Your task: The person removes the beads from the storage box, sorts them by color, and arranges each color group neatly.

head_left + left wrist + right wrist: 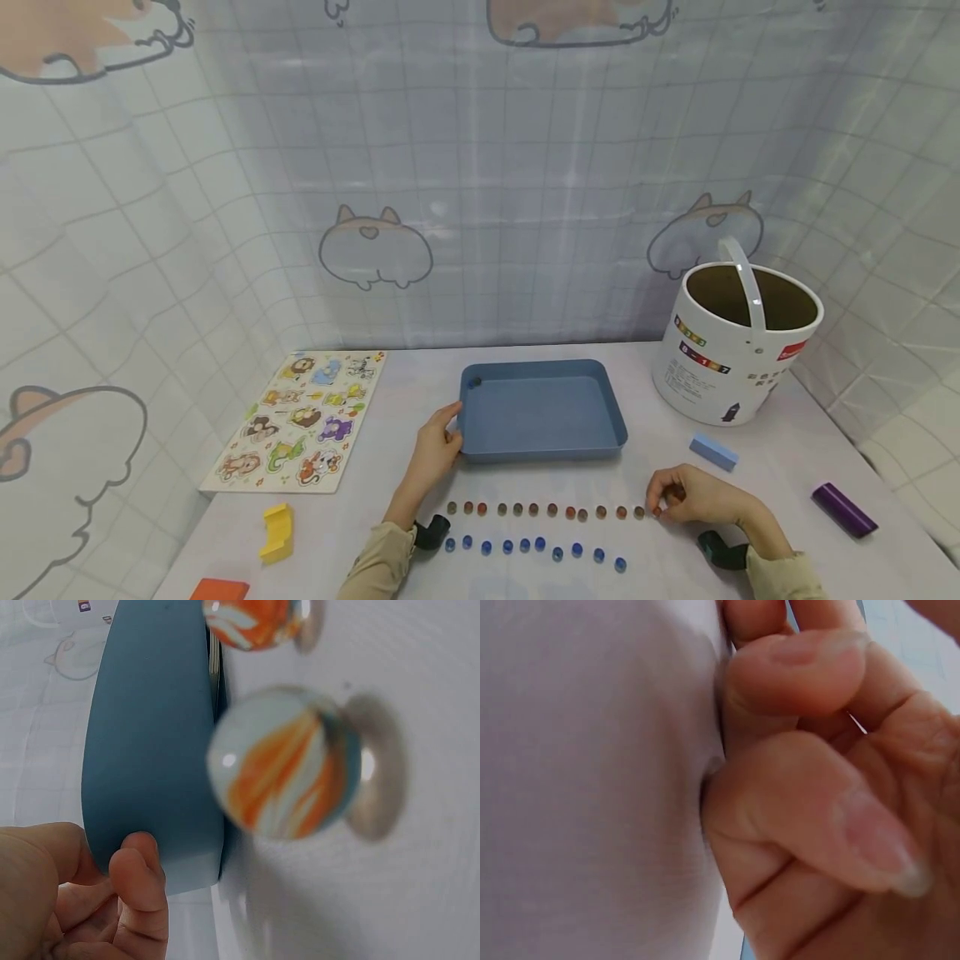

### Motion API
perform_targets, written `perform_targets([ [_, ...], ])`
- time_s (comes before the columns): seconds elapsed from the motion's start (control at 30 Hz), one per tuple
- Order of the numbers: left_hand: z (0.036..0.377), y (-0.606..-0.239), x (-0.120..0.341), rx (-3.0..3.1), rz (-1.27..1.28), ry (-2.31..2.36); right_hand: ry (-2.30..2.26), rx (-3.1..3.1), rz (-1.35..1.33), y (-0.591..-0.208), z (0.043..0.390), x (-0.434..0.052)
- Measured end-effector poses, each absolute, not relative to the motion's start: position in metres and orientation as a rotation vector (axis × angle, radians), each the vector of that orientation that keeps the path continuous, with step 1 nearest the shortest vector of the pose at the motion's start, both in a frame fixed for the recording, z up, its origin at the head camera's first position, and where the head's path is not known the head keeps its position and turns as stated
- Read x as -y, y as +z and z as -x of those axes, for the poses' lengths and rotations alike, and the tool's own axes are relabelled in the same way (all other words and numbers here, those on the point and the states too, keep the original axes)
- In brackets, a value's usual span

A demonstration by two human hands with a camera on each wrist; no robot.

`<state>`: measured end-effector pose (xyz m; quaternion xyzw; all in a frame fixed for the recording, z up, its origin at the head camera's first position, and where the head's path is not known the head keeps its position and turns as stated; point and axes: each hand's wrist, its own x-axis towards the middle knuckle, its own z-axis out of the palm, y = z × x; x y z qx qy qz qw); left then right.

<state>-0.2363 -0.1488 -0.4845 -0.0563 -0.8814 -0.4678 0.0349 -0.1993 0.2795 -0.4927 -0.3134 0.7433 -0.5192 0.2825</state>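
My left hand (437, 446) grips the near left corner of a shallow blue tray (540, 455), with thumb and fingers at its wall in the left wrist view. One dark marble (474, 382) lies in the tray's far left corner. Before the tray runs a row of orange-brown marbles; close to the left wrist camera, one shows orange and white swirls (281, 765). At the row's right end my right hand (693, 493) pinches a small reddish marble (657, 512) at the table. Curled fingers hide that marble in the right wrist view. A second row of blue marbles (507, 547) lies nearer me.
An animal puzzle board (352, 433) lies at the left, with a yellow block (277, 533) and a red block (219, 590) nearer. At the right stand a white bucket (697, 383) with a handle, a light blue block (714, 452) and a purple block (844, 510). A patterned curtain (517, 200) encloses the table.
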Motion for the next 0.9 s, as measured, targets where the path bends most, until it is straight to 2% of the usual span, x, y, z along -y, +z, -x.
perform_targets([
  [0.27,0.235,-0.485,0.151,2.694,0.191,-1.422,-1.364,-2.017,0.8,-0.486,0.2,-0.281],
  [0.53,0.234,-0.484,0.151,2.688,0.19,-1.424,-1.462,-2.152,0.77,-0.453,0.209,-0.29],
  [0.9,0.235,-0.484,0.149,2.685,0.208,-1.433,-1.447,-2.241,0.908,-0.409,0.26,-0.262],
])
